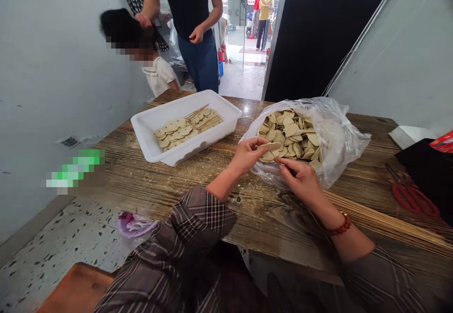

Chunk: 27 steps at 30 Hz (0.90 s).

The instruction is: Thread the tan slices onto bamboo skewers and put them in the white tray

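Observation:
Over the mouth of a clear plastic bag (pixel 341 141), my left hand (pixel 248 153) pinches a flat, pale beige round slice (pixel 272 146), perhaps more than one stacked. My right hand (pixel 300 181) grips a thin wooden skewer (pixel 320 226). Its front end meets the slice, but I cannot tell whether it has gone through. Many loose slices (pixel 292 131) fill the bag. To the left stands a white plastic tub (pixel 191 155), holding slices on skewers (pixel 175 134). Behind my right wrist lies a bundle of long bare skewers (pixel 385 218).
Red-handled scissors (pixel 412 197) and a black box (pixel 423 167) with red packets sit at the wooden table's (pixel 170 185) right end. Beyond the table, a standing person (pixel 193 16) touches the head of another person (pixel 159 75). Someone in yellow (pixel 266 6) stands outside the doorway.

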### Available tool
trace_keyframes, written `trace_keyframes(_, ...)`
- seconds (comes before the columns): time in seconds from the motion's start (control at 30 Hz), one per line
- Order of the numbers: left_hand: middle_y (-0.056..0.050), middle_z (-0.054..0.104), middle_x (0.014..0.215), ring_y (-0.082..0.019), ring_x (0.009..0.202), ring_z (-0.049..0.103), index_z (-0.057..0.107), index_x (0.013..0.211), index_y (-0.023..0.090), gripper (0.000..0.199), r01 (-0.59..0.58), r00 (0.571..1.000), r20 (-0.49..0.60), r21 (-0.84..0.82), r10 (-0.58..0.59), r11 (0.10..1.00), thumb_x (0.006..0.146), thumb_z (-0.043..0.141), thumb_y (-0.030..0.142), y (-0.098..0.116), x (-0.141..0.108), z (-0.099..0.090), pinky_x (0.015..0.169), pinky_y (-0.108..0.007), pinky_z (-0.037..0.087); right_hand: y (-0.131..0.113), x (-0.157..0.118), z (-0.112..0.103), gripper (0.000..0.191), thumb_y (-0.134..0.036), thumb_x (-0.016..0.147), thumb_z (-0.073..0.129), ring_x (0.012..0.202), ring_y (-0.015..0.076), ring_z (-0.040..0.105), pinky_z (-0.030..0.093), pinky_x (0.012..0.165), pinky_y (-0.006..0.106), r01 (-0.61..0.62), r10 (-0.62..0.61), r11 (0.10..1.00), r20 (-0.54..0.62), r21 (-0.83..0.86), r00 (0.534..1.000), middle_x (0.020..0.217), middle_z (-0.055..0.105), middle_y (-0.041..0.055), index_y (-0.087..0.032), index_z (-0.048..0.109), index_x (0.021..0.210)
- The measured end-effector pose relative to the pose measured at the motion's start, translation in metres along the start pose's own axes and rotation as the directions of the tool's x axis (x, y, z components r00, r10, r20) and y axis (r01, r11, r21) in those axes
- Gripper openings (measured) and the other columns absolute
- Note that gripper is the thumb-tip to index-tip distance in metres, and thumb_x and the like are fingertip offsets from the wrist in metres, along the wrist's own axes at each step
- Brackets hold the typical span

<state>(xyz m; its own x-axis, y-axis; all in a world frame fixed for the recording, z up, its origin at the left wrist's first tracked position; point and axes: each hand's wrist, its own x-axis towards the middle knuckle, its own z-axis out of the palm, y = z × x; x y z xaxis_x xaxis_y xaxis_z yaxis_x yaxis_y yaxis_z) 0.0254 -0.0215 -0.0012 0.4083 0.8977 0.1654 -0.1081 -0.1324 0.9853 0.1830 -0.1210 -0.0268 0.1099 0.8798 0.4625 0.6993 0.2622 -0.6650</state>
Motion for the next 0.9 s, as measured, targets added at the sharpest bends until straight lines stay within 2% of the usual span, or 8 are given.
trace_keyframes(0.13, 0.001, 0.061, 0.068, -0.008, 0.058, 0.051, 0.067, 0.079, 0.013, 0.029, 0.077, 0.996, -0.035, -0.204, -0.086, 0.976, 0.062, 0.079, 0.033, -0.0027, 0.0034, -0.0011, 0.056, -0.021, 0.043, -0.0067, 0.0012, -0.0024, 0.028, -0.026, 0.088, 0.053, 0.091, 0.0236, 0.072, 0.057, 0.082, 0.038, 0.026, -0.026, 1.0, 0.003, -0.002, 1.0, 0.1, 0.077, 0.0077, -0.022, 0.076, 0.103)
trace_keyframes(0.3, 0.0, 0.064, 0.07, -0.008, 0.06, 0.056, 0.067, 0.081, 0.013, 0.037, 0.185, 0.981, 0.002, -0.298, -0.193, 0.937, 0.056, 0.084, 0.033, -0.0044, 0.0071, -0.0049, 0.056, -0.02, 0.047, -0.0105, 0.0013, -0.0033, 0.026, -0.026, 0.09, 0.053, 0.09, 0.0231, 0.072, 0.057, 0.081, 0.037, 0.051, -0.051, 0.999, 0.008, -0.01, 0.999, 0.097, 0.077, 0.0072, -0.023, 0.076, 0.101)
trace_keyframes(0.63, 0.0, 0.064, 0.07, -0.008, 0.06, 0.057, 0.066, 0.079, 0.012, 0.036, 0.235, 0.971, 0.067, -0.41, -0.228, 0.881, 0.056, 0.085, 0.033, -0.003, 0.0071, -0.0072, 0.054, -0.02, 0.049, -0.0079, 0.0004, -0.004, 0.025, -0.026, 0.091, 0.053, 0.09, 0.0228, 0.071, 0.056, 0.083, 0.038, 0.071, -0.071, 0.997, 0.027, 0.013, 0.997, 0.097, 0.077, 0.0073, -0.023, 0.075, 0.103)
trace_keyframes(0.9, -0.001, 0.065, 0.068, -0.008, 0.059, 0.058, 0.066, 0.078, 0.011, 0.038, 0.296, 0.955, 0.129, -0.46, -0.267, 0.837, 0.054, 0.088, 0.031, -0.0067, 0.0061, -0.0028, 0.056, -0.021, 0.048, -0.0098, 0.0014, -0.0061, 0.025, -0.024, 0.091, 0.054, 0.083, 0.0209, 0.07, 0.055, 0.075, 0.034, 0.105, -0.106, 0.994, 0.026, 0.04, 0.994, 0.092, 0.076, 0.0078, -0.021, 0.076, 0.103)
